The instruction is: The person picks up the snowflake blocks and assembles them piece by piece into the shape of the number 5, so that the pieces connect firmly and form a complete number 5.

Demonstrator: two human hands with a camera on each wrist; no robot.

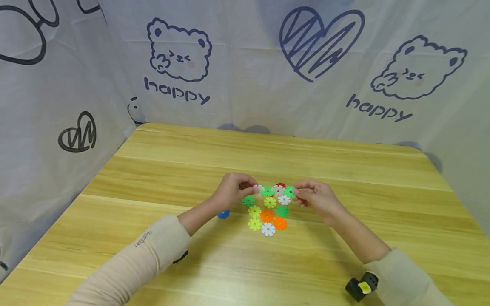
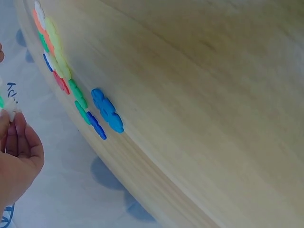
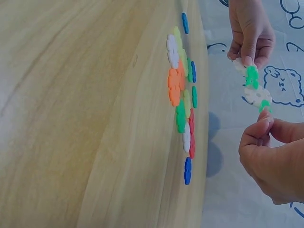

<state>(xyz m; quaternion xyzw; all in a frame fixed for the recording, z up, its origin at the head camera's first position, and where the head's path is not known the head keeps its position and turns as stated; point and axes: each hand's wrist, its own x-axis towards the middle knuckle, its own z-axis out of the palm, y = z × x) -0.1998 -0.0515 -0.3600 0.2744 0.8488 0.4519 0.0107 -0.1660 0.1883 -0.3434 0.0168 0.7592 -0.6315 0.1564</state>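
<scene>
A short chain of notched plastic discs (image 1: pixel 268 191), alternating white and green, hangs between both hands above the table. My left hand (image 1: pixel 231 189) pinches the white disc at its left end. At the other end, the thumb and fingers of my right hand (image 1: pixel 319 197) pinch a green disc. The right wrist view shows the linked white disc (image 3: pixel 258 96) clear of the tabletop. Below lie loose discs, including an orange disc (image 1: pixel 266 216), a yellow disc (image 1: pixel 254 224), a white disc (image 1: pixel 268 229) and a green disc (image 1: pixel 282 211). The left wrist view catches my left hand (image 2: pixel 21 156) only at its edge.
A blue disc (image 1: pixel 223 213) lies apart, under the left forearm. The wooden table (image 1: pixel 245 272) ends at a white curtain (image 1: pixel 245 63) with drawn bears and hearts. A black device with a yellow patch (image 1: pixel 361 287) sits by the right sleeve.
</scene>
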